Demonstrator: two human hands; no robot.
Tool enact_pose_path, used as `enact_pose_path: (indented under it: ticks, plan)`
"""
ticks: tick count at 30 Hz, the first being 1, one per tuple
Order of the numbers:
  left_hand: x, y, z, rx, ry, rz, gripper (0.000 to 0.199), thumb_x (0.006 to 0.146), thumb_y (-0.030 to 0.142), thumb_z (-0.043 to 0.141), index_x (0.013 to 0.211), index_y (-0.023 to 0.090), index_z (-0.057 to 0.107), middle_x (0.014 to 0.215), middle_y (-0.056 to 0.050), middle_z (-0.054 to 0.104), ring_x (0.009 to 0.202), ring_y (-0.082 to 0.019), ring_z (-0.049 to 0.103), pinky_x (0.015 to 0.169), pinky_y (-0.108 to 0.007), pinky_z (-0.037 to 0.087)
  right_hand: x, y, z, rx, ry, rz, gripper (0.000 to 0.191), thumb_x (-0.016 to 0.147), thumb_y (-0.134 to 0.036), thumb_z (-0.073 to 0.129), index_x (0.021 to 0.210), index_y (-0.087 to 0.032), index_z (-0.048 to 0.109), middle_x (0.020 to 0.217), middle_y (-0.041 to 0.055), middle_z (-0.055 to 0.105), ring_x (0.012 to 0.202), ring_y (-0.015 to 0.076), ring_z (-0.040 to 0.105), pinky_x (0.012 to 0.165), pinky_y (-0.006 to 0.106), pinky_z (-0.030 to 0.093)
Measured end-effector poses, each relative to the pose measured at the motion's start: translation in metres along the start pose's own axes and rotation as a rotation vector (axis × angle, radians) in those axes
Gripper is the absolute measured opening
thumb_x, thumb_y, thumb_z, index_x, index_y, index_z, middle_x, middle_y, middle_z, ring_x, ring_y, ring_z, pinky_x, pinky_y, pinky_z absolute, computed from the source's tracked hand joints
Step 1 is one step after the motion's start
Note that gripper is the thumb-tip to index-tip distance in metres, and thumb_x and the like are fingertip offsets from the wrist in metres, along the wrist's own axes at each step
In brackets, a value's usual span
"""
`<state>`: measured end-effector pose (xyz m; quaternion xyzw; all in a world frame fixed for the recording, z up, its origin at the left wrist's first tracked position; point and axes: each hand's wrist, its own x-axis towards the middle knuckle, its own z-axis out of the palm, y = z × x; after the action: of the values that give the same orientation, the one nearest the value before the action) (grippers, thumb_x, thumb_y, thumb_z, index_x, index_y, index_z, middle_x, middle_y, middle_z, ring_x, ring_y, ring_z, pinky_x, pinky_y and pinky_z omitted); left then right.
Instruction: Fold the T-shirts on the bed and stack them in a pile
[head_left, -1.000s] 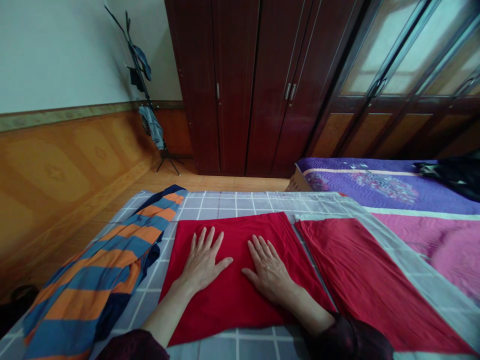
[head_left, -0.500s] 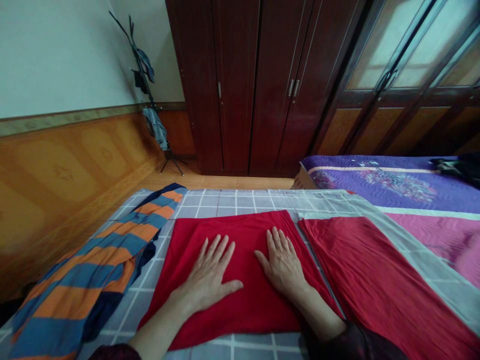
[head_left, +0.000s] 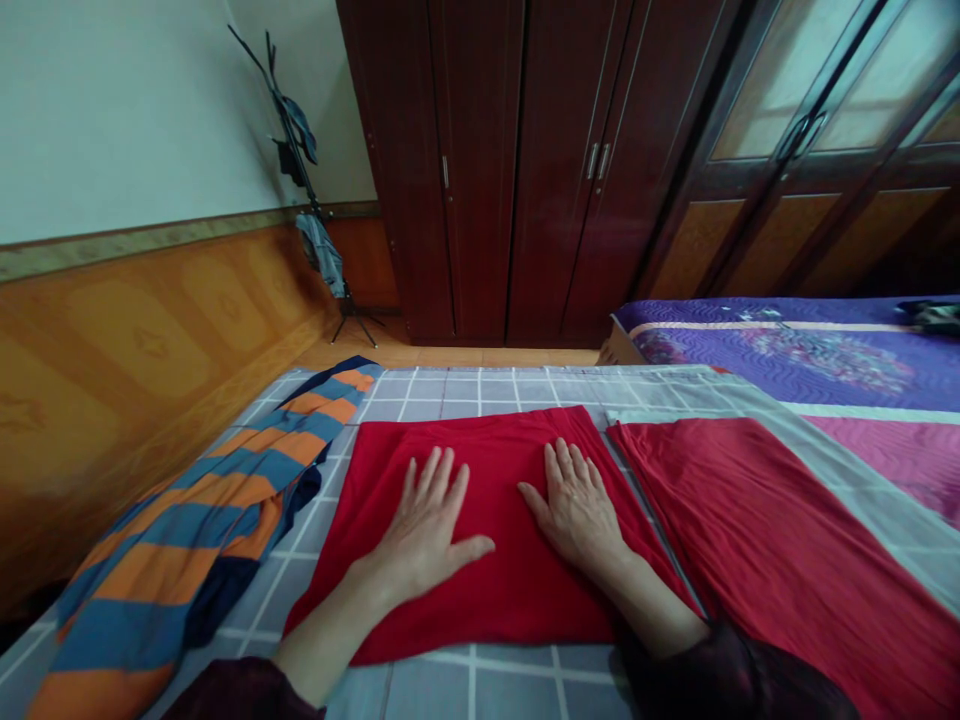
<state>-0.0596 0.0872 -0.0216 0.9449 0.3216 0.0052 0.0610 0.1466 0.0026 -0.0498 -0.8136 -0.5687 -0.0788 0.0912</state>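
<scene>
One left hand (head_left: pixel 424 535): yours, open, fingers apart, clamping nothing.
Right hand (head_left: pixel 581 510): open, thumb apart.
Red cloth (head_left: pixel 487 600): beneath your hands on checked sheet (head_left: pixel 450 690), perhaps spread so pressure smooths it.

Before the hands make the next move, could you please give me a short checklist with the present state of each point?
1. Left hand flat, fingers spread, on the middle red cloth: ok.
2. Right hand flat on the same cloth: ok.
3. Striped cloth apart from the middle red cloth: ok, it lies to the left.
4. Right-hand red cloth free of wrinkles: not ok, wrinkles show.
5. Underside of the middle red cloth smooth: cannot tell, hidden.
</scene>
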Motion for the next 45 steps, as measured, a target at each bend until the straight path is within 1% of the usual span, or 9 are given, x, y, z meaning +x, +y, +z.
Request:
enact_pose_path:
  ticks: [4, 10, 14, 18, 22, 30, 37, 42, 45]
  plan:
    - [-0.012, 0.031, -0.006, -0.12, -0.134, 0.182, 0.086, 0.083, 0.068, 0.041, 0.148, 0.017, 0.015, 0.154, -0.017, 0.001, 0.141, -0.032, -0.004, 0.112, -0.058, 0.009, -0.001, -0.001, -0.001, 0.013, 0.004, -0.006, 0.071, 0.091, -0.052, 0.037, 0.139, 0.0, 0.037, 0.146, 0.0224, 0.031, 0.135, 0.0359, 0.026, 0.109, 0.048, 0.022]
    - [-0.03, 0.014, -0.014, -0.174, -0.239, 0.246, 0.104, 0.072, 0.08, 0.043, 0.149, 0.02, 0.007, 0.154, -0.017, -0.006, 0.14, -0.036, -0.01, 0.11, -0.062, 0.007, 0.0, 0.001, -0.002, 0.014, 0.003, -0.003, 0.069, 0.091, -0.051, 0.038, 0.139, 0.0, 0.038, 0.146, 0.0224, 0.032, 0.134, 0.0362, 0.028, 0.109, 0.049, 0.024]
    - [-0.04, 0.005, -0.008, -0.187, -0.182, 0.267, 0.108, 0.067, 0.083, 0.042, 0.149, 0.022, 0.007, 0.154, -0.015, -0.008, 0.139, -0.039, -0.009, 0.11, -0.063, 0.006, -0.003, -0.006, -0.007, 0.048, 0.039, -0.027, 0.063, 0.09, -0.044, 0.044, 0.136, -0.001, 0.043, 0.145, 0.0232, 0.033, 0.134, 0.037, 0.028, 0.108, 0.051, 0.026]
    - [-0.041, 0.004, 0.004, -0.212, -0.125, 0.262, 0.117, 0.063, 0.083, 0.049, 0.149, 0.018, 0.004, 0.154, -0.015, -0.004, 0.14, -0.038, -0.004, 0.112, -0.06, 0.009, -0.023, -0.036, -0.011, 0.166, 0.079, -0.264, 0.058, 0.089, -0.037, 0.047, 0.138, -0.007, 0.042, 0.148, 0.0179, 0.029, 0.137, 0.0321, 0.023, 0.109, 0.048, 0.029]
    - [-0.039, 0.003, 0.01, -0.237, -0.109, 0.212, 0.127, 0.059, 0.079, 0.059, 0.149, 0.013, -0.001, 0.154, -0.018, 0.0, 0.141, -0.038, -0.002, 0.112, -0.06, 0.014, -0.043, -0.06, -0.008, 0.248, 0.022, -0.484, 0.059, 0.091, -0.035, 0.045, 0.144, -0.011, 0.031, 0.149, 0.0122, 0.03, 0.138, 0.026, 0.023, 0.11, 0.044, 0.031]
    - [-0.04, -0.004, 0.002, -0.205, -0.134, 0.143, 0.121, 0.065, 0.084, 0.044, 0.148, 0.005, 0.005, 0.153, -0.022, -0.002, 0.141, -0.036, -0.004, 0.113, -0.056, 0.012, -0.047, -0.055, -0.002, 0.177, 0.03, -0.551, 0.078, 0.084, -0.05, 0.054, 0.144, -0.008, 0.03, 0.15, 0.0173, 0.024, 0.139, 0.0312, 0.018, 0.11, 0.048, 0.03]
    - [-0.031, -0.041, -0.005, -0.017, -0.011, -0.057, 0.094, 0.082, 0.074, 0.03, 0.147, 0.008, 0.019, 0.153, -0.019, 0.008, 0.142, -0.033, 0.004, 0.113, -0.054, 0.011, -0.042, -0.05, -0.002, 0.126, 0.079, -0.384, 0.078, 0.086, -0.061, 0.044, 0.138, -0.004, 0.041, 0.145, 0.0237, 0.032, 0.136, 0.0379, 0.023, 0.106, 0.055, 0.031]
    - [-0.026, -0.059, 0.01, 0.033, 0.086, -0.095, 0.089, 0.082, 0.073, 0.032, 0.146, 0.012, 0.024, 0.153, -0.017, 0.016, 0.141, -0.033, 0.011, 0.112, -0.053, 0.017, -0.048, -0.055, -0.008, 0.158, 0.008, -0.555, 0.073, 0.088, -0.06, 0.041, 0.144, -0.014, 0.033, 0.15, 0.0161, 0.025, 0.139, 0.0321, 0.019, 0.109, 0.049, 0.03]
    - [-0.023, -0.07, 0.016, 0.03, 0.119, -0.126, 0.084, 0.085, 0.07, 0.031, 0.147, 0.013, 0.023, 0.153, -0.016, 0.019, 0.141, -0.032, 0.015, 0.112, -0.052, 0.018, -0.04, -0.051, -0.007, 0.144, 0.003, -0.442, 0.078, 0.086, -0.066, 0.037, 0.141, -0.01, 0.039, 0.147, 0.02, 0.03, 0.137, 0.0351, 0.022, 0.109, 0.052, 0.028]
